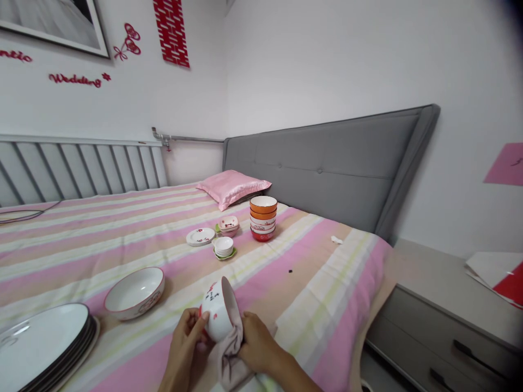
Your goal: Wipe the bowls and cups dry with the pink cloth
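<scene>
A white bowl (216,310) with red and black markings is held tilted on its side over the bed, its mouth facing right. My left hand (190,332) grips it by the base, thumb on the outer wall. My right hand (255,343) is closed on a greyish-pink cloth (231,359), part of which is pressed over the bowl's rim. The cloth's lower end hangs below my hands. Some fingers of my right hand are hidden behind the cloth and bowl.
On the striped bedspread (134,359) stand a wide bowl (134,294), stacked large plates (44,337), small plates (200,236), little dishes (227,224), small cups (223,246) and stacked bowls (263,218). A pink pillow (232,188) lies by the grey headboard (327,163). A nightstand (441,326) is at right.
</scene>
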The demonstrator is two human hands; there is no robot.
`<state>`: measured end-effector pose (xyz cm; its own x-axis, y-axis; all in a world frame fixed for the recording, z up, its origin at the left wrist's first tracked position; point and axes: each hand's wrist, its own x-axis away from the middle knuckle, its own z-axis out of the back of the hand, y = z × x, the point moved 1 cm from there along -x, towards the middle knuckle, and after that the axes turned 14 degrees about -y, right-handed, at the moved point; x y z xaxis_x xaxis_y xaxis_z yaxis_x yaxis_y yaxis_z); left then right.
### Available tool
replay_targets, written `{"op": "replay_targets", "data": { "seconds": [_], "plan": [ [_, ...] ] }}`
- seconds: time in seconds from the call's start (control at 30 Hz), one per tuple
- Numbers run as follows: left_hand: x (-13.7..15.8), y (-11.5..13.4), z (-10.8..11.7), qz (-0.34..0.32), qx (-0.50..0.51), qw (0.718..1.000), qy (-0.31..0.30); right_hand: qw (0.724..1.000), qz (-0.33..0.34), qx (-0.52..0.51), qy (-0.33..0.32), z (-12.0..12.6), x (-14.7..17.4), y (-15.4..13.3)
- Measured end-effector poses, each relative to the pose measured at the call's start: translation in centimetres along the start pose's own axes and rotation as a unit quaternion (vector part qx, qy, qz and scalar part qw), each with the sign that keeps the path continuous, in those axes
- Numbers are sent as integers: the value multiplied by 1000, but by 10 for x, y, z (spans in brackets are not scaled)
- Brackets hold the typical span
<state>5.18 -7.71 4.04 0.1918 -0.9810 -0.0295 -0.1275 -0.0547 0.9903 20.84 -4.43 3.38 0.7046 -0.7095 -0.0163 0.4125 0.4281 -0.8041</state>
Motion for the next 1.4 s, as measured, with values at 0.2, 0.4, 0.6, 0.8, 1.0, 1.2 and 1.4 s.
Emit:
{"op": "replay_targets", "data": {
  "seconds": [0.2,0.4,0.6,0.8,1.0,1.2,1.4],
  "plan": [
    [-4,-8,4,-33,-20,998,-58,930,136,-339,31,7,-4,-16],
    [-4,-13,3,-29,-4,997,-76,902,121,-412,46,4,-7,-19],
    [0,-4,-2,0,11,999,-43,962,106,-252,20,5,-3,-13],
    [0,-6,-1,26,30,999,-32,998,9,-66,0,7,3,-6],
    [1,-4,-3,54,86,995,-17,998,-7,61,23,10,3,-3],
    [0,-5,-1,59,81,995,-17,996,55,-63,11,16,6,-13],
    [-2,-9,2,56,46,997,-15,935,160,-316,20,18,3,-22]
  ]
}}
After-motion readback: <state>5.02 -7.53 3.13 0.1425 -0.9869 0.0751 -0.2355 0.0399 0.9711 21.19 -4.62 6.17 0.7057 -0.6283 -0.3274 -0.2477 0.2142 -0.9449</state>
